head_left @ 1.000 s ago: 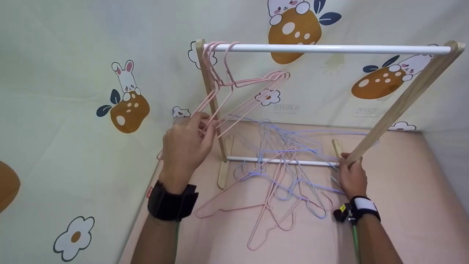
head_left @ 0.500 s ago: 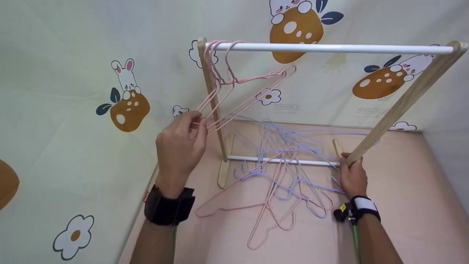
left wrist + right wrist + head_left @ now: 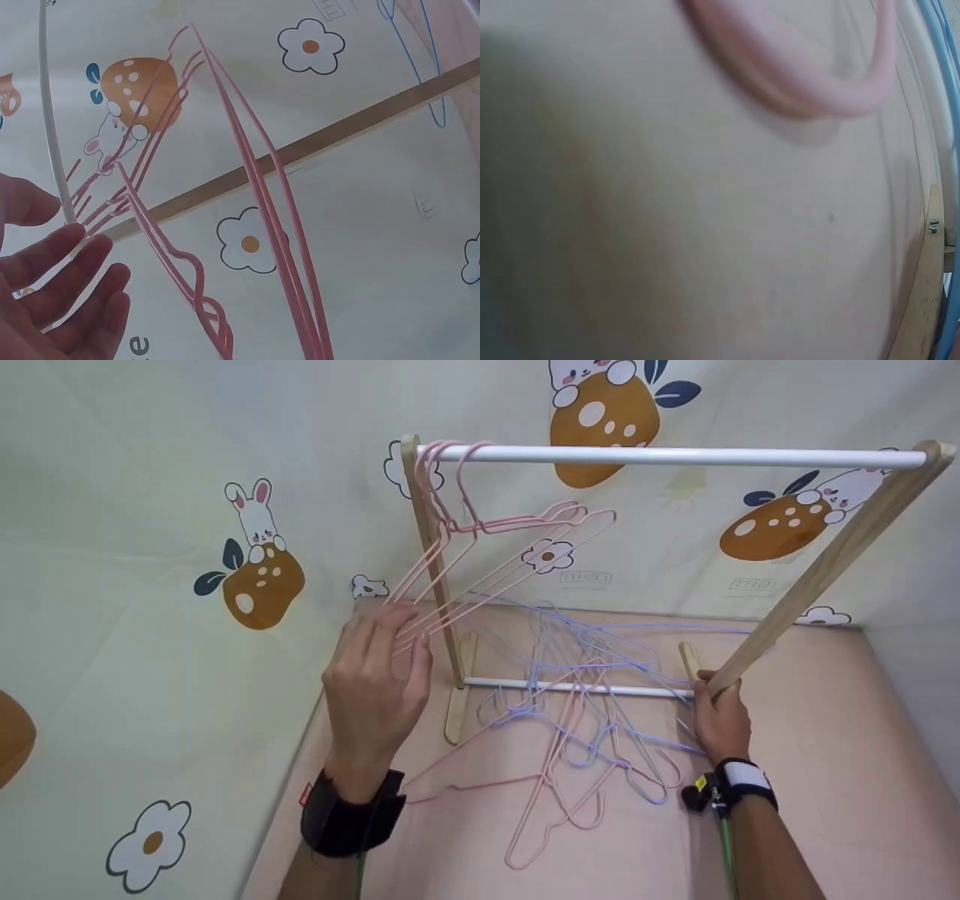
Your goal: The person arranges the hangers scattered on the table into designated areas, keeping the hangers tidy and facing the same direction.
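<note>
Several pink clothes hangers (image 3: 474, 526) hang together at the left end of the white top bar (image 3: 675, 456) of a small wooden clothes rack. Close to their lower left corners is my left hand (image 3: 379, 682), fingers parted and relaxed. In the left wrist view that hand (image 3: 64, 300) pinches nothing, and the hanging pink hangers (image 3: 255, 169) stretch past it. Low on the rack's right wooden post (image 3: 825, 574), my right hand (image 3: 724, 720) grips the wood, its fingers partly hidden. The right wrist view has a blurred pink hanger (image 3: 817, 94) up close.
Loose pink hangers (image 3: 495, 782) and blue-purple hangers (image 3: 664, 743) lie tangled on the pink mat (image 3: 637, 855), over and around the white lower bar (image 3: 502, 685). Patterned pale walls (image 3: 150, 660) close in behind and to the left.
My left hand has let go of the hanging hangers and lowered slightly, its fingers parting. The hangers have swung a little. My right hand stays on the post.
</note>
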Demonstrator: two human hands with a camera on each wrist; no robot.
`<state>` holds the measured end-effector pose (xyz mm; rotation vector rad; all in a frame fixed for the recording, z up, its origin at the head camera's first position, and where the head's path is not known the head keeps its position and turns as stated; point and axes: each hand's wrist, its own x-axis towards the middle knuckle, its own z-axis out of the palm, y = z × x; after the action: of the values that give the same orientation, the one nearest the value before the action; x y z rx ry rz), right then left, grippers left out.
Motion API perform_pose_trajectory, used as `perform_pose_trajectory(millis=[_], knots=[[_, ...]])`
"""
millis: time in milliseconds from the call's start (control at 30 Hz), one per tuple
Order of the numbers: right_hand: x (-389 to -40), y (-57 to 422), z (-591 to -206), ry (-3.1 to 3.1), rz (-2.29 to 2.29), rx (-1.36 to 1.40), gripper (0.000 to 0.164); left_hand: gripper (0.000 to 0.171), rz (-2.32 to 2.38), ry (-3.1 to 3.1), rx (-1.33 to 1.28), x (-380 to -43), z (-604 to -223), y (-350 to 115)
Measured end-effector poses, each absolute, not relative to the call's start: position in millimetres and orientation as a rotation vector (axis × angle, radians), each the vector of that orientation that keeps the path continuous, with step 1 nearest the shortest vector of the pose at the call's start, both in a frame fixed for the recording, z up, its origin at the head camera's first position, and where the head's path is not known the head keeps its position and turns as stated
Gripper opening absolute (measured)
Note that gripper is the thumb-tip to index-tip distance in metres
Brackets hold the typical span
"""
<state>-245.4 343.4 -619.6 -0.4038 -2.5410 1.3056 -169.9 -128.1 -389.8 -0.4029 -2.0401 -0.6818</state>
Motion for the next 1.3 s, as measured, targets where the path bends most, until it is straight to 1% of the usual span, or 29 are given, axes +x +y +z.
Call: perform_pose_trajectory(millis=[300, 433, 567, 800, 1033, 1300], knots=[[-245, 342, -618, -2.531, 1.29, -0.4, 0.045, 0.03, -0.699, -2.07, -0.612, -163, -415, -112], [-245, 342, -618, -2.527, 1.289, -0.399, 0.045, 0.036, -0.707, -2.129, -0.677, -161, -431, -103], [-245, 342, -618, -2.533, 1.303, -0.403, 0.046, 0.043, -0.755, -2.199, -0.701, -160, -450, -95], [-246, 342, -618, -2.54, 1.306, -0.414, 0.046, 0.053, -0.793, -2.305, -0.757, -163, -495, -87], [-248, 343, -619, -2.555, 1.307, -0.452, 0.046, 0.053, -0.751, -2.394, -0.761, -163, -529, -86], [-247, 343, -618, -2.542, 1.31, -0.446, 0.046, 0.055, -0.725, -2.451, -0.762, -161, -551, -86]])
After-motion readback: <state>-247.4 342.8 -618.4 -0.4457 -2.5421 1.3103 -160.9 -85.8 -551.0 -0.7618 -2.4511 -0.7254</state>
